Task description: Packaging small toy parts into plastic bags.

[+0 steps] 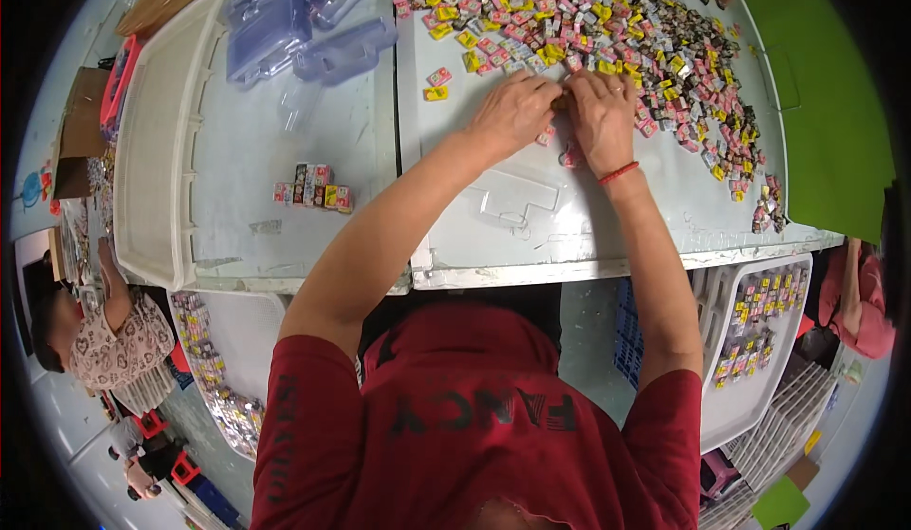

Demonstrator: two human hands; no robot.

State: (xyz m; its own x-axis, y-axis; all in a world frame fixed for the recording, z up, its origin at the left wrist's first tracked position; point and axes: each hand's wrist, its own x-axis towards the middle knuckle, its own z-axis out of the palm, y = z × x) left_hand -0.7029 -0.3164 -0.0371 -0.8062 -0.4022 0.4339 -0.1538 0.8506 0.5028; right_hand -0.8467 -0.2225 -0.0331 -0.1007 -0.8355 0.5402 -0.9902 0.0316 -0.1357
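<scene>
Both my hands meet at the near edge of a spread pile of small wrapped pieces [531, 18] in pink, yellow, black and white. The fingertips of my left hand [517, 112] are pinched together, close against those of my right hand [600, 117]. What they hold is too small and hidden to make out. A red band circles my right wrist. Just below the hands, a few loose pink pieces [569, 155] lie on the table. Nearer to me rests a clear moulded plastic tray [512, 198] with an angular outline.
Bluish clear plastic trays [275, 32] are heaped at the back left. A small block of stacked pieces [313, 188] sits on the left table. A long white bin [157, 141] stands farther left. White trays with packed pieces [754, 340] flank me below. Other people work at both sides.
</scene>
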